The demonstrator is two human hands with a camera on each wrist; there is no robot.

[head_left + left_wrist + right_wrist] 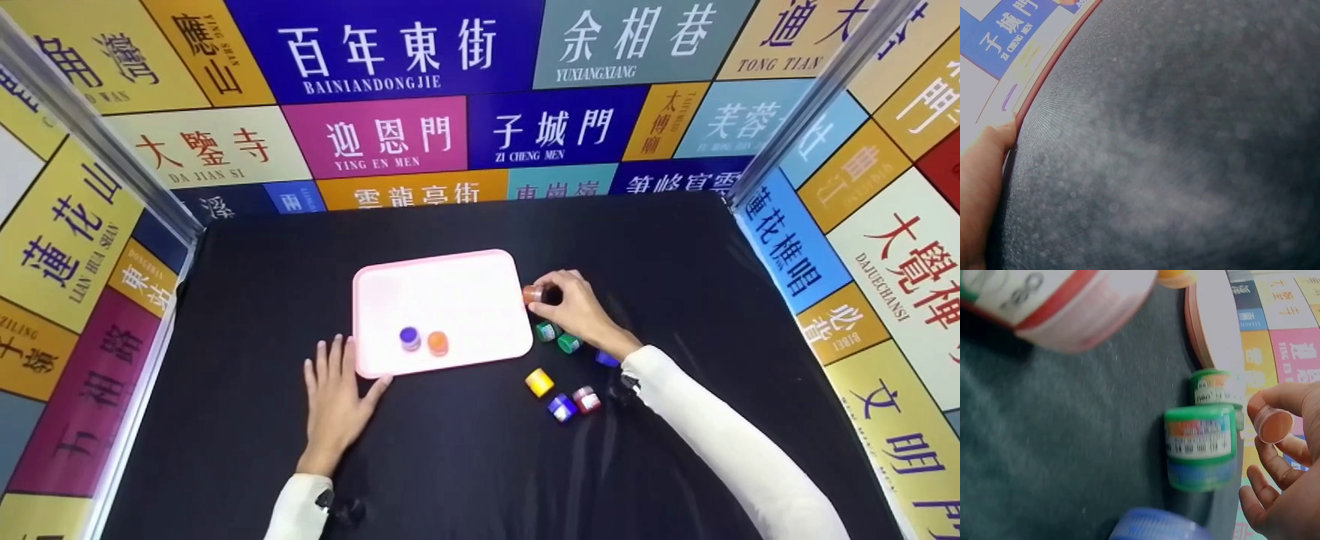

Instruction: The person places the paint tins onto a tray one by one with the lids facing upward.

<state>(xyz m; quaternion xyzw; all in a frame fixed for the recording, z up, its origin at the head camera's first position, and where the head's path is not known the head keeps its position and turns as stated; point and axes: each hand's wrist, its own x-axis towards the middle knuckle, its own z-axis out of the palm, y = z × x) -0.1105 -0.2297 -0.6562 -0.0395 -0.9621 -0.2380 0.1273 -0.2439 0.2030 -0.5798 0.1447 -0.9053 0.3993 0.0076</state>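
Observation:
A white tray with a pink rim point(442, 259) lies on the black cloth. On it stand a purple-lidded jar point(409, 338) and an orange-lidded jar point(438, 344), side by side near the front edge. My left hand point(335, 397) lies with fingers spread at the tray's near left corner; in the left wrist view its thumb point(1002, 132) touches the rim. Just off the tray's right edge, my right hand point(574, 304) pinches a small orange-brown jar point(1274, 426) between thumb and fingers. Below that hand are two green jars point(569, 343).
Right of the tray's near corner lie a yellow jar point(539, 382), a blue jar point(562, 408) and a red jar point(586, 399). Another blue jar point(607, 359) is partly covered by the right wrist. Printed panels point(375, 135) wall in the back and sides.

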